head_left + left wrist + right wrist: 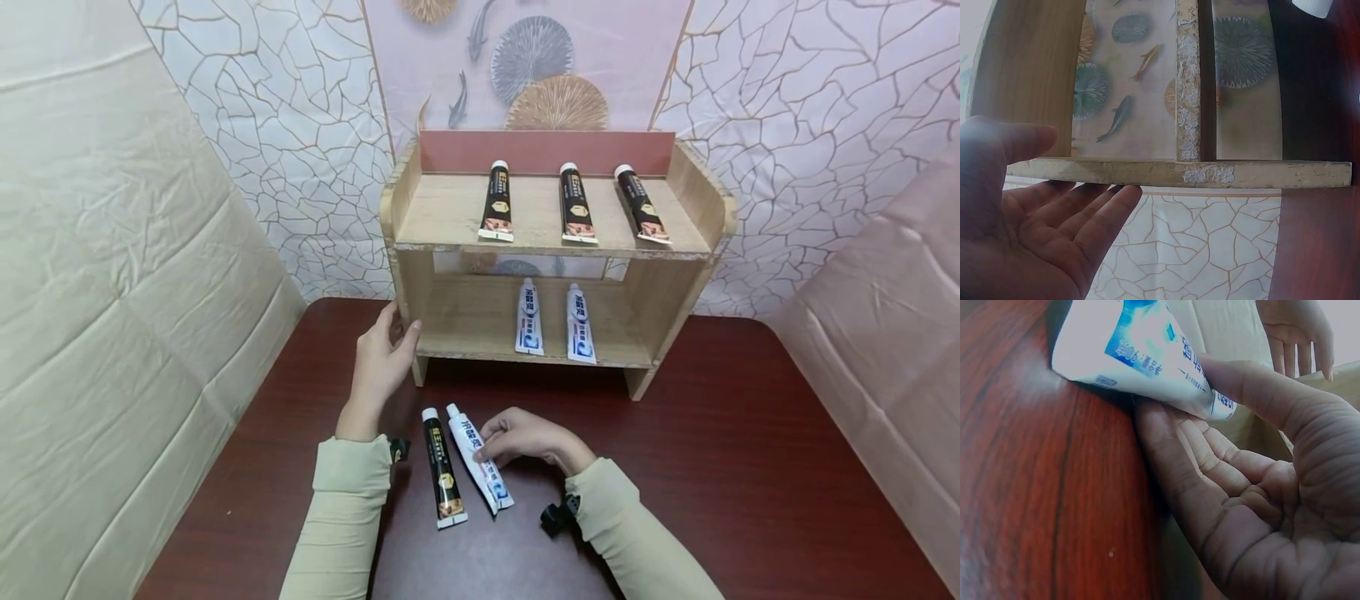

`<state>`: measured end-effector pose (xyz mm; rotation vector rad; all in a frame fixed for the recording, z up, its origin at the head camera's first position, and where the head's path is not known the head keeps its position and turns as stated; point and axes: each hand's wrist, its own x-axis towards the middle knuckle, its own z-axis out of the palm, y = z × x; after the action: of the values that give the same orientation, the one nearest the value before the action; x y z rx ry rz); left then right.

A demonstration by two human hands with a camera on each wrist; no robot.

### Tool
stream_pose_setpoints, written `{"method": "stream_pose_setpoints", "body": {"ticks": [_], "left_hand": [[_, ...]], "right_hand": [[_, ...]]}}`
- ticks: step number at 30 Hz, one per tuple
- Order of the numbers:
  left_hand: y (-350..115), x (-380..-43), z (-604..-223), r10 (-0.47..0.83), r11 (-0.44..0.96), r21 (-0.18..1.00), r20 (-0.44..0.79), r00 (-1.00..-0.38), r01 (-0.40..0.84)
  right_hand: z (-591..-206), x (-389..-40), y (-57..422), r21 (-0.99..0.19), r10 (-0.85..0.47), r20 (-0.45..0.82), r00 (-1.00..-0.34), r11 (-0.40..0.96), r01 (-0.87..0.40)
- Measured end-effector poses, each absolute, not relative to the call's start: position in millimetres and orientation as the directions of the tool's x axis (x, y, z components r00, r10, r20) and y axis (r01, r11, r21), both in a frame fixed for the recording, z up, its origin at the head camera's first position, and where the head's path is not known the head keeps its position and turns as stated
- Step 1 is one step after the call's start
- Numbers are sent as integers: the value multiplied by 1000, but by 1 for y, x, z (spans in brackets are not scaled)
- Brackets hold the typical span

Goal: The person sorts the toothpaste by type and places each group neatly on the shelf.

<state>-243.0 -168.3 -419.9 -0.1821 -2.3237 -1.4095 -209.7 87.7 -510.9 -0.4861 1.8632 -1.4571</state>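
In the head view my right hand [536,437] pinches a white and blue toothpaste tube [467,433] near its middle. The right wrist view shows the thumb on one side of that tube [1141,344] and fingers on the other, its lower part close to the tabletop. A black toothpaste tube [442,467] lies just to its left, cap pointing away. My left hand [382,358] holds the left side panel of the wooden shelf [403,287]. In the left wrist view, thumb and fingers lie on either side of the panel edge [1116,171]; some fingertips are hidden behind it.
Several more tubes rest on the shelf: black toothpaste tubes [574,204] on the top board, white ones [528,317] on the lower board. The dark red table [750,467] extends around it. Patterned cloth [810,167] hangs behind, with pale fabric [112,333] at the left.
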Motion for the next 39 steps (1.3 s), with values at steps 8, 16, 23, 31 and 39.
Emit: {"method": "stream_pose_setpoints", "body": {"ticks": [8, 16, 23, 31, 39], "left_hand": [[-167, -244, -421, -86, 487, 814, 405, -910, 316], [-167, -244, -421, -87, 494, 809, 411, -908, 319], [-167, -243, -420, -98, 491, 813, 407, -908, 312], [-170, -244, -421, -109, 486, 811, 427, -898, 326], [-169, -245, -421, -97, 492, 807, 423, -901, 326]], "right_hand": [[-518, -212, 90, -959, -699, -275, -660, 247, 138], [-521, -215, 90, -964, -703, -267, -659, 195, 182], [-521, -216, 90, -965, -711, -252, -656, 134, 226], [-520, -219, 88, -964, -720, -248, -649, 115, 240], [-521, -219, 88, -965, -710, -245, -660, 112, 238]]}}
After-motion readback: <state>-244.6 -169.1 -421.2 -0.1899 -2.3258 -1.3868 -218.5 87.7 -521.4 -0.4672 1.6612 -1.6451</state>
